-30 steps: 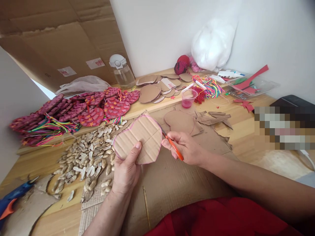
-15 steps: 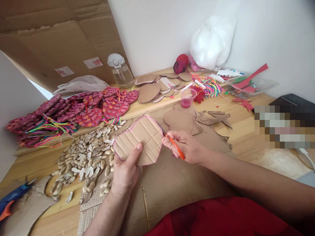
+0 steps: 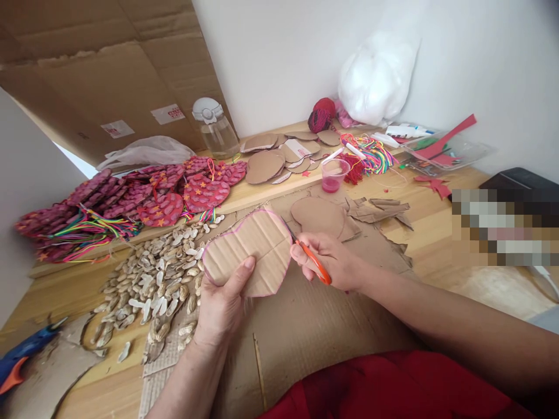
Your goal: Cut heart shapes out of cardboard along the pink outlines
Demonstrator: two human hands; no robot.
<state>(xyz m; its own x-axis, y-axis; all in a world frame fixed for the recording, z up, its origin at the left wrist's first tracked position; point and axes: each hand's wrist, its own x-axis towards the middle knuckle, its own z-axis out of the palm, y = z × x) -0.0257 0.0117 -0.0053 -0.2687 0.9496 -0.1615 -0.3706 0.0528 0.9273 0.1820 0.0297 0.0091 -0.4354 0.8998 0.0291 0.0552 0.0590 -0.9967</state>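
Between the thumb and fingers of my left hand (image 3: 227, 302) is a piece of cardboard (image 3: 257, 244), roughly heart-shaped, with a pink line drawn along its edge. My right hand (image 3: 327, 259) is wrapped round orange-handled scissors (image 3: 318, 265). Their dark blades meet the cardboard's upper right edge; the tips are partly hidden. Just behind the scissors, a plain cardboard heart (image 3: 317, 215) lies on a large cardboard sheet (image 3: 314, 326). The fingers of my left hand under the piece are out of sight.
Peanut shells (image 3: 148, 285) are heaped at left, near a blue glue gun (image 3: 30, 346). Along the back stand decorated pink pieces (image 3: 161, 186), a water bottle (image 3: 216, 128), cardboard cutouts (image 3: 265, 166) and a cup of pink liquid (image 3: 334, 177). Cardboard scraps (image 3: 379, 209) lie at right.
Both hands, the cardboard piece and the scissors sit very slightly farther right and lower in view. The background has shifted a little too. Both grips stay the same.
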